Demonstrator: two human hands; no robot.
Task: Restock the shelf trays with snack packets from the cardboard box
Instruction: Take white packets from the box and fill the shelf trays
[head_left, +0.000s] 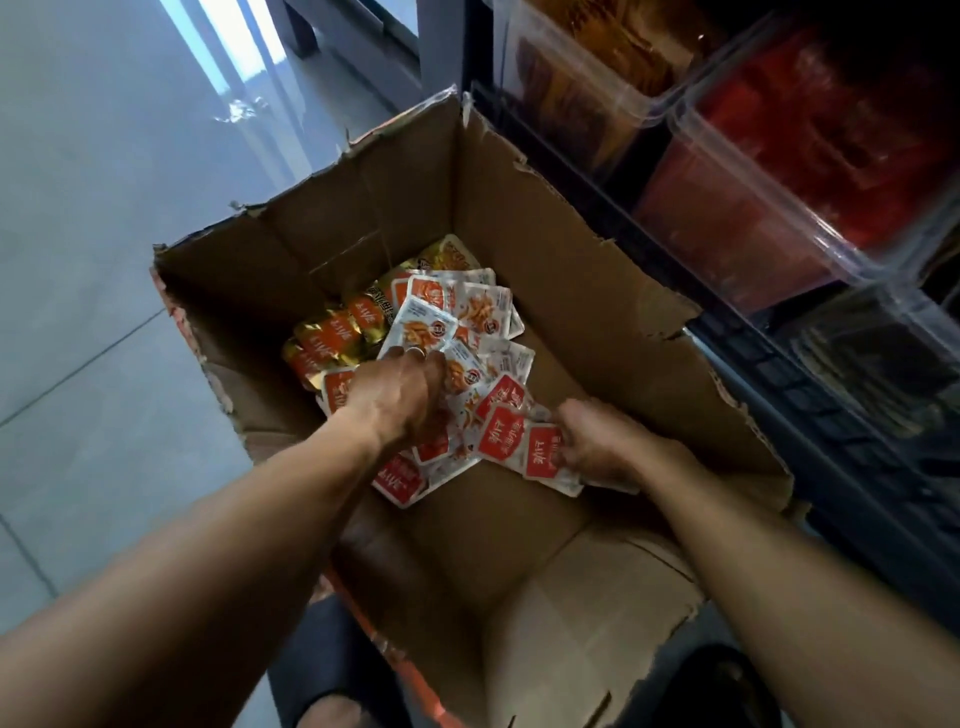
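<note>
An open cardboard box (571, 291) stands on the floor below me. On its bottom lie several white-and-red snack packets (467, 317) and some gold-and-orange packets (327, 338) at the far left. My left hand (395, 395) reaches down into the pile, fingers curled round white packets. My right hand (602, 441) grips a fanned bunch of white-and-red packets (514, 436) at the pile's near right side.
A dark shelf unit (779, 374) rises right of the box, with clear plastic trays (769, 208) holding red and orange packets. Grey tiled floor (104, 260) spreads to the left. The box flaps are torn and stand up around the opening.
</note>
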